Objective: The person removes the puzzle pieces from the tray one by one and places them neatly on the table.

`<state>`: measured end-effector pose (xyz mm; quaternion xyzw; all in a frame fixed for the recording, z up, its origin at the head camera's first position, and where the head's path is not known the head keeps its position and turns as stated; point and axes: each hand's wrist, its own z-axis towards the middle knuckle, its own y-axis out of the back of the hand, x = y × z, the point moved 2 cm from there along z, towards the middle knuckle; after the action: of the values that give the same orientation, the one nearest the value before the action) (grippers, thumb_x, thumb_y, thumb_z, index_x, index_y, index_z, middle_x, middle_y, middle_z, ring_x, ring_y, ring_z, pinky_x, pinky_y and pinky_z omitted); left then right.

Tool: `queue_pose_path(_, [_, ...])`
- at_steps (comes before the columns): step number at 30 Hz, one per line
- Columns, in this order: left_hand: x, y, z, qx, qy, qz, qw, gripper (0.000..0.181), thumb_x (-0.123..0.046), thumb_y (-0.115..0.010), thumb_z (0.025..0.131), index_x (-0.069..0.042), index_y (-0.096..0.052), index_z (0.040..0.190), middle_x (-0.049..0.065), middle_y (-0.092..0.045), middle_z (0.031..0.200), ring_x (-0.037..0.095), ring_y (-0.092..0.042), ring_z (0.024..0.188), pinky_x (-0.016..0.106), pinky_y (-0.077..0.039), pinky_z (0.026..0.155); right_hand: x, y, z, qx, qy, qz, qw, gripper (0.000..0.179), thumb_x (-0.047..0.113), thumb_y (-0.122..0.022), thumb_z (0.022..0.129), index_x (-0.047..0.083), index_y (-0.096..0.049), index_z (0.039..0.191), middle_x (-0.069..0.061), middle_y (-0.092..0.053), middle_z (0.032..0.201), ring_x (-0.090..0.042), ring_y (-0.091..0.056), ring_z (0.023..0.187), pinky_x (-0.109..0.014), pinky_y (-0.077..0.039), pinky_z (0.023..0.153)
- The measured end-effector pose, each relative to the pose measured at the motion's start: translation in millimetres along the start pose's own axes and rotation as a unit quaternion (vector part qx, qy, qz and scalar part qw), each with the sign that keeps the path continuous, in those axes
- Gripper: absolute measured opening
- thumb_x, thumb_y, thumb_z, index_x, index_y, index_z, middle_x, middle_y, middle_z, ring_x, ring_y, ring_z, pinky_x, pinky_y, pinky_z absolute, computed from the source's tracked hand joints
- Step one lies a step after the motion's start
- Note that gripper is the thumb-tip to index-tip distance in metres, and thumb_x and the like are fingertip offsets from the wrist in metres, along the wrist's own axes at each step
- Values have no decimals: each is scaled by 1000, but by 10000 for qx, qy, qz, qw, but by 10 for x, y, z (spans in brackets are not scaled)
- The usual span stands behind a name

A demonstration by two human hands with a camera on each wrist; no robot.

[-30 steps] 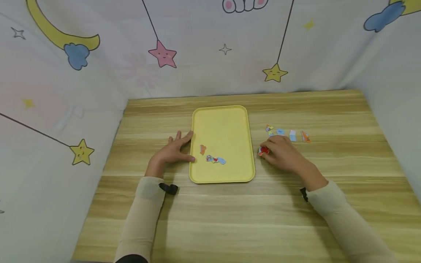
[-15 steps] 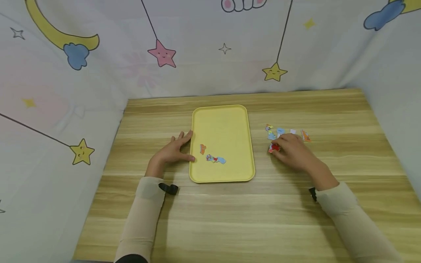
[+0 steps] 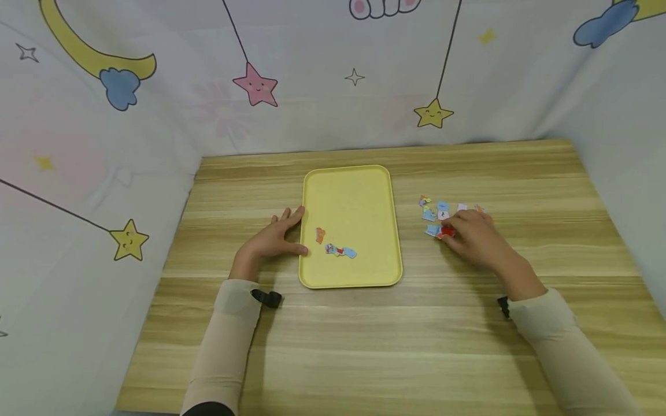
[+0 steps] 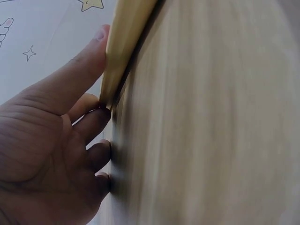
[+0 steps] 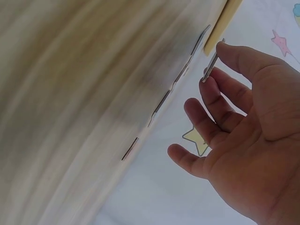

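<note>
In the head view my right hand is at the right of the tray, pinching a red puzzle piece between thumb and fingers. The right wrist view shows that thin piece edge-on, held above the wood. A light blue piece lies on the table at its left. My left hand rests against the left edge of a yellow tray, thumb and fingers spread. Close up, the left thumb touches the tray's rim. On the tray lie an orange piece and a joined strip of colourful pieces.
Behind the right hand sit several more pieces, among them a yellow and blue one and a blue and white one. White and orange ones are partly hidden by the fingers. A patterned curtain stands at the table's far edge.
My right hand has moved right, away from the tray, with the red puzzle piece. A light blue piece now shows on the table at its left. The left hand has stayed put.
</note>
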<state>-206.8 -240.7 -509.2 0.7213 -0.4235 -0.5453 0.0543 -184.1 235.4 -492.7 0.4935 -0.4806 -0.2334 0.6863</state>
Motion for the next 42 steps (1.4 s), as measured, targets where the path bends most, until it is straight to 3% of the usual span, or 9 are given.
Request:
queue_pose_path(10, [0, -4, -1, 0, 16, 45, 10000, 115, -35, -91, 85, -27, -15, 171, 9, 4, 176, 48, 21, 156, 66, 7, 125, -74, 17, -36, -104, 31, -115, 9999, 27, 13, -79, 95, -1, -73, 117, -20, -68, 112, -44, -60, 115, -76, -27, 114])
queue_pose_path(24, [11, -1, 3, -4, 28, 34, 10000, 115, -36, -91, 85, -28, -15, 171, 11, 6, 176, 50, 22, 155, 69, 7, 124, -129, 51, -52, 292, -272, -286, 9988, 29, 14, -74, 99, -3, -72, 123, -25, -66, 121, -55, -49, 133, -80, -26, 111])
queue_pose_path(42, [3, 4, 7, 20, 104, 21, 9999, 115, -36, -91, 85, -29, -14, 171, 13, 9, 175, 49, 22, 155, 70, 7, 123, -108, 38, -48, 273, -299, -240, 9989, 28, 13, -75, 99, -2, -73, 122, -22, -67, 119, -51, -53, 130, -80, -25, 112])
